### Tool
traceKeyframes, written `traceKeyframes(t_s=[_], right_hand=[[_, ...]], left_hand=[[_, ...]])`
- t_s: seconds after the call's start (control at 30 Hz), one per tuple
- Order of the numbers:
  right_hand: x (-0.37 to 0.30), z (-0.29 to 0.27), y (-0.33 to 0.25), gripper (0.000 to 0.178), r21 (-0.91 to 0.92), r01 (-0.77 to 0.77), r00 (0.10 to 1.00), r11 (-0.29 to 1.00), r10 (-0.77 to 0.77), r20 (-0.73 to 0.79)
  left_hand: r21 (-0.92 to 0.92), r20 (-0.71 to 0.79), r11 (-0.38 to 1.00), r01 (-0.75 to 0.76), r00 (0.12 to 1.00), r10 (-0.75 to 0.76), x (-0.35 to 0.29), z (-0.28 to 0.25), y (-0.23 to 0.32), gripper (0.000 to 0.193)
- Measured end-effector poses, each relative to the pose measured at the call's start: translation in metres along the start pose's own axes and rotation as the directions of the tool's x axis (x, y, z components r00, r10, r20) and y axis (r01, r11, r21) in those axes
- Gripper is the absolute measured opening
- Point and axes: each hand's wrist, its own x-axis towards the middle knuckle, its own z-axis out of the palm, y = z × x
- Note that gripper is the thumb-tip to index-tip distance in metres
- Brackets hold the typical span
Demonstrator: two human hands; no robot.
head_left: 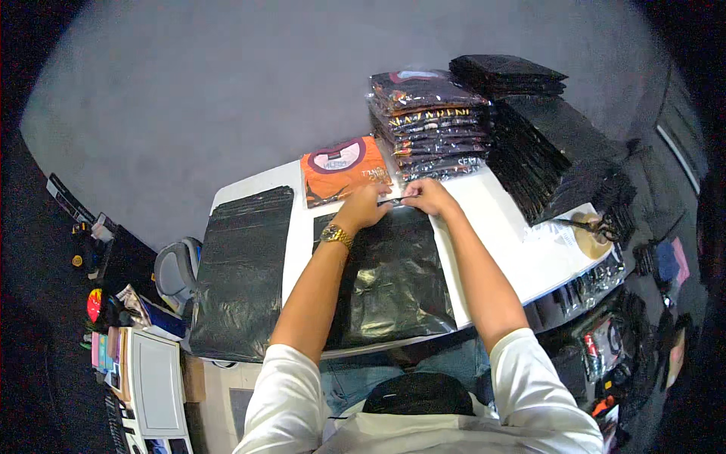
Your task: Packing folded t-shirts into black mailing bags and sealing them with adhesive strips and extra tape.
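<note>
Black bags: left, likely for reach.
Middle bag: flat before us.
Left hand: at its top edge; we can't tell grip.
Right hand: pinching that edge, likely steadying it.
Shirt pile: set back, probably for elbow room.

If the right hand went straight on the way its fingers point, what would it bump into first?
Probably the left hand: the right hand points leftward along the top edge of the black plastic bag, toward it. Depth is hard to judge from this one view, so it might just miss.
</note>
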Motion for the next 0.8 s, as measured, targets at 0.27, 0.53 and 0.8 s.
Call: traceKeyframes(t_s=[0.27, 0.53, 0.8], right_hand=[[-0.010, -0.001, 0.017, 0.019, 0.254, 0.069, 0.997, 0.965, -0.055, -0.059], [-0.007, -0.001, 0.006, 0.025, 0.317, 0.126, 0.986, 0.940, -0.084, -0.142], [-0.001, -0.004, -0.008, 0.021, 0.287, 0.142, 0.965, 0.947, -0.067, -0.255]], left_hand=[[-0.022, 0.173, 0.981, 0.194, 0.967, -0.187, -0.009, -0.022, -0.036, 0.021], [-0.425, -0.069, 0.819, 0.385, 0.889, -0.453, -0.084, -0.060, -0.110, 0.019], [-0.752, -0.073, 0.537, 0.381, 0.762, -0.643, -0.089, -0.058, -0.094, 0.021]])
